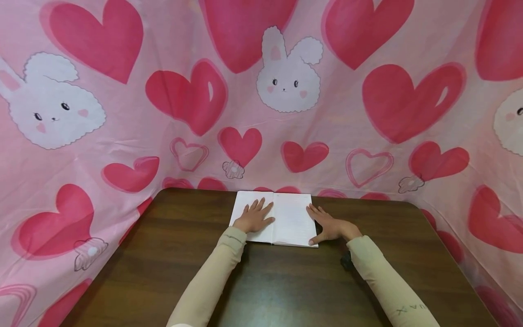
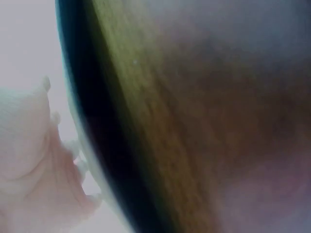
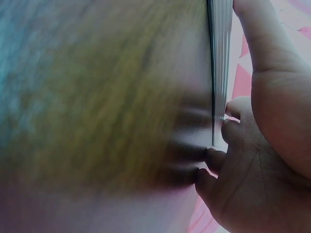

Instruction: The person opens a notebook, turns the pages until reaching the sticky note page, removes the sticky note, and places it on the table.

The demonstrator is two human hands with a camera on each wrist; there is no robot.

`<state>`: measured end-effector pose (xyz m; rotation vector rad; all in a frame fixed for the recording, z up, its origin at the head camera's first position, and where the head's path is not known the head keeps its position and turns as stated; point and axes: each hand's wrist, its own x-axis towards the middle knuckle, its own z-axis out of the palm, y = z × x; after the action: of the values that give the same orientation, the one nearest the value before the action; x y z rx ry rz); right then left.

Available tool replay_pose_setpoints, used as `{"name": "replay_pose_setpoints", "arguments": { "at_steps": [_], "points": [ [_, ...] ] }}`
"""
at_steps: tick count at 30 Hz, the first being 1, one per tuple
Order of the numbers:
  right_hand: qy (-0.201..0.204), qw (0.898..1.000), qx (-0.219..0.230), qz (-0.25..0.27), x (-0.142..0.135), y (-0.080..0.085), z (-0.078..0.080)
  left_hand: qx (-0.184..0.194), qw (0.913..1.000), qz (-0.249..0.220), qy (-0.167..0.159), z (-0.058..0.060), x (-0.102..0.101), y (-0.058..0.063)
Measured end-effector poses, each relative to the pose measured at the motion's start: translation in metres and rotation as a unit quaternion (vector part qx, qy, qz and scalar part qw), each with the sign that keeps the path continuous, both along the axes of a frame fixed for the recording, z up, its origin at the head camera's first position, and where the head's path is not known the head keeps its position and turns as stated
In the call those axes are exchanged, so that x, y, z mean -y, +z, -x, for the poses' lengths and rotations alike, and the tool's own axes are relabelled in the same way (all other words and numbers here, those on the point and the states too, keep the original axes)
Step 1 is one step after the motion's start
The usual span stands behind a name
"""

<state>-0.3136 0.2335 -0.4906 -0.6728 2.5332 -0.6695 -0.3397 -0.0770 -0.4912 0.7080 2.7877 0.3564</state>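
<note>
Table (image 1: 286,284) beneath notebook (image 1: 292,220), left page (image 1: 246,198) part-covered

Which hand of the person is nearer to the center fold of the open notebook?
Left. The left hand lies on the left page, its thumb tip reaching the center fold. The right hand is at the outer edge of the right page.

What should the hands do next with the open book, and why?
Maybe the right hand could gently lift the right page: its thumb is already at the near corner, and the left hand, spread on the left page, could keep that side steady.
</note>
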Motion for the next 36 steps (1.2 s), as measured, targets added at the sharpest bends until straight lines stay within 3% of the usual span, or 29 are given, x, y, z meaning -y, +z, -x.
{"name": "replay_pose_setpoints", "arguments": {
  "at_steps": [5,9,18,28,36],
  "points": [
    [0.000,1.000,0.001,0.000,0.000,0.000,0.000,0.043,0.9991,0.000,0.004,0.001,0.007,-0.001],
    [-0.002,1.000,0.003,0.001,0.000,0.000,-0.001,0.056,0.9984,0.007,0.002,0.000,0.014,-0.001],
    [0.000,1.000,0.005,0.004,-0.001,-0.001,-0.001,0.063,0.9979,0.001,0.017,-0.003,0.024,0.000],
    [0.005,1.000,0.007,0.005,-0.003,0.000,0.000,0.074,0.9965,-0.003,0.039,-0.007,0.018,0.005],
    [0.001,1.000,0.010,-0.005,0.000,0.002,0.000,0.061,0.9962,0.001,0.063,-0.009,0.014,0.005]
  ]
}}
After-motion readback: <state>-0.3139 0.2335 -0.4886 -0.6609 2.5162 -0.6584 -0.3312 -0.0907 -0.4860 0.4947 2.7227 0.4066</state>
